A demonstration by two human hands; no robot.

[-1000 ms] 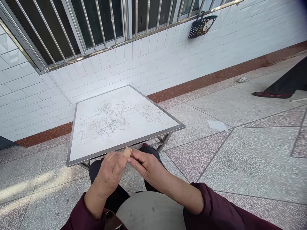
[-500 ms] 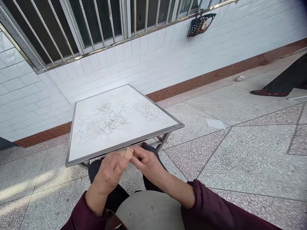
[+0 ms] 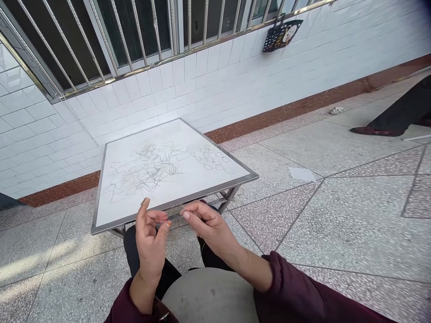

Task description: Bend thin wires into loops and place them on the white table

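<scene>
In front of the table's near edge, my right hand [image 3: 210, 229] pinches a thin wire [image 3: 182, 207] between thumb and fingertips. My left hand [image 3: 151, 244] is just to the left, palm turned up, fingers and thumb apart. A tan wrap covers the tip of its raised finger. Whether the wire's fine end touches the left fingers is too faint to tell. On the white table [image 3: 161, 130] lies a tangled heap of bent thin wires [image 3: 151, 168]. To the right of the heap are several looped wire pieces [image 3: 213, 158].
Barred windows [image 3: 134, 31] and a white tiled wall stand behind the table. A dotted bag [image 3: 281, 35] hangs from the bars. A sheet of paper [image 3: 302, 174] lies on the floor at right, and another person's leg [image 3: 400, 110] shows farther off.
My left hand has come away from the right hand, moved slightly left and opened out, palm up. My right hand stays nearly in place, still pinching; the wire at its fingertips now shows.
</scene>
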